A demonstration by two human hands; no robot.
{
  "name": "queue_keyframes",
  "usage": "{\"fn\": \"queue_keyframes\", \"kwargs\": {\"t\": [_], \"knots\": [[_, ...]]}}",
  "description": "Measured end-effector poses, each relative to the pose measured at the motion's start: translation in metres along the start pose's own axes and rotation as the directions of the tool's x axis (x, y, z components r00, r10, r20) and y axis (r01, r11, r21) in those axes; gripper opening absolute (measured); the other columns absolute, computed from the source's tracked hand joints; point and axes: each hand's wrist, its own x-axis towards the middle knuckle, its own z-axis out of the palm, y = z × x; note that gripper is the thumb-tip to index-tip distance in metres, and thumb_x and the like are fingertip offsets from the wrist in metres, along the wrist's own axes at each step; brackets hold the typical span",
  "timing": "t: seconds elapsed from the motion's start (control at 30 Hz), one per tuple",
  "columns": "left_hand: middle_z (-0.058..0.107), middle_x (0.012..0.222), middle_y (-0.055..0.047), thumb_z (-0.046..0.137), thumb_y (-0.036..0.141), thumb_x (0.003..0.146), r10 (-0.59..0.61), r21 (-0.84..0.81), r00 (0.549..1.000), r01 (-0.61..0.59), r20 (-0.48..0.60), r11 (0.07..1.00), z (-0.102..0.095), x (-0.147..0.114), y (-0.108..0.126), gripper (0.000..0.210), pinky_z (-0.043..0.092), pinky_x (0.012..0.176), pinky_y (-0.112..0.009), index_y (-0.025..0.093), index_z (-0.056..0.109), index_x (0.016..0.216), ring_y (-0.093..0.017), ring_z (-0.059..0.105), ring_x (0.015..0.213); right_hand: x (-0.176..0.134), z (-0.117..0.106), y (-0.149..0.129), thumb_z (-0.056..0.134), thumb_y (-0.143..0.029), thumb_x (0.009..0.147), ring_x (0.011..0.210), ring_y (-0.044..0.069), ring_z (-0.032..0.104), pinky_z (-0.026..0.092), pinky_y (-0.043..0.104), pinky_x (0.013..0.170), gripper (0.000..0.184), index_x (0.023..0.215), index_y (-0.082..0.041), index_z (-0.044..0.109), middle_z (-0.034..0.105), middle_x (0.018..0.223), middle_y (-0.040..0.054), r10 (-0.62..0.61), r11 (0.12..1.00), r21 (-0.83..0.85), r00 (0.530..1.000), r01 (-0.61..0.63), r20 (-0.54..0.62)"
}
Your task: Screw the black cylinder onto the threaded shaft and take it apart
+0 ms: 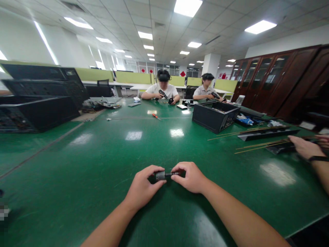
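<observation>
While our two hands meet low over the green table, we hold one small part between them: a short grey cylinder with a thin dark shaft sticking out of one end. Our left hand pinches the cylinder body with its fingers closed round it, and our right hand nips the shaft's far end. The long axis lies level, running left to right, so each hand takes its nearer end. Well apart on the right, a co-worker's hand rests by thin rods, beyond which stands a black case.
</observation>
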Motion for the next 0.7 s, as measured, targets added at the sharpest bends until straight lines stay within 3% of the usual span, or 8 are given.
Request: {"fn": "queue_keyframes", "kwargs": {"t": [0.7], "knots": [[0.074,0.093,-0.002,0.074,0.022,0.073,0.014,0.009,1.000,-0.014,-0.027,1.000,-0.0018,0.0001,0.0020,0.024,0.055,0.081,-0.031,0.024,0.070,0.097,-0.020,0.069,0.086,-0.0002,-0.0010,0.0029,0.070,-0.023,0.081,0.073,0.016,0.064,0.047,0.026,0.071,0.010,0.090,-0.019,0.074,0.071,0.081,0.0022,0.007,1.000,-0.006,1.000,-0.007,-0.004]]}}
